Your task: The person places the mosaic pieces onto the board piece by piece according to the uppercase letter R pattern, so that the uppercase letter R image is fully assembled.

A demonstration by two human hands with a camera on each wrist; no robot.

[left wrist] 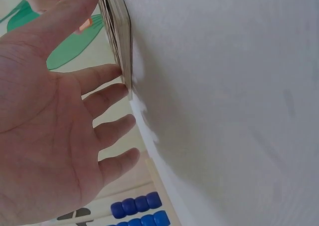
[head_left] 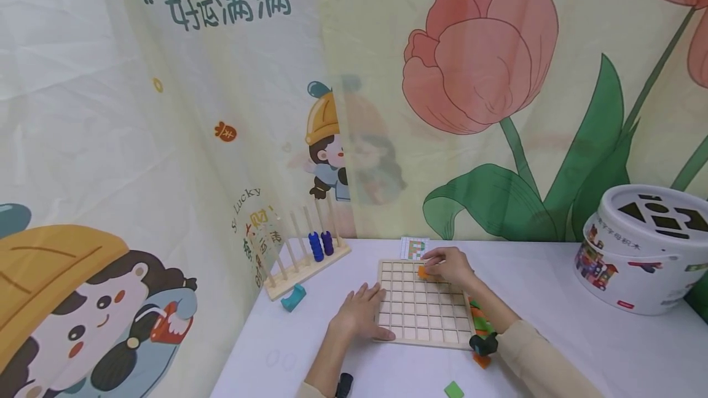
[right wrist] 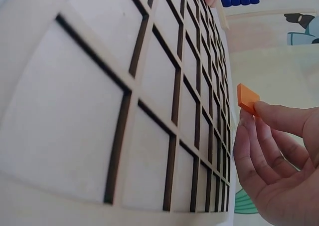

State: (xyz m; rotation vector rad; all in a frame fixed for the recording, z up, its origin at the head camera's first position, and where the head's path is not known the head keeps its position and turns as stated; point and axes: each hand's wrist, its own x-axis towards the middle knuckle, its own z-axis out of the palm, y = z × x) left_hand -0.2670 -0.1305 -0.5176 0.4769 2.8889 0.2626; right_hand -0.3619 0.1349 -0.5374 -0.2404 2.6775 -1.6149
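A wooden grid board [head_left: 426,309] with square cells lies flat on the white table. At its far edge, my right hand [head_left: 450,266] pinches an orange square tile [head_left: 423,272] between thumb and fingers. In the right wrist view, the orange tile [right wrist: 247,97] is held tilted beside the board's far cells. My left hand [head_left: 356,317] rests along the board's left side, fingers straight and spread, with the fingertips at the frame's edge in the left wrist view. A small printed pattern card [head_left: 413,247] lies just behind the board.
Several green and orange tiles [head_left: 480,321] lie right of the board, partly under the right forearm. A loose green tile [head_left: 454,389] is at the front. A bead rack [head_left: 306,263] and a teal block [head_left: 294,298] stand left; a white bucket [head_left: 636,269] stands right.
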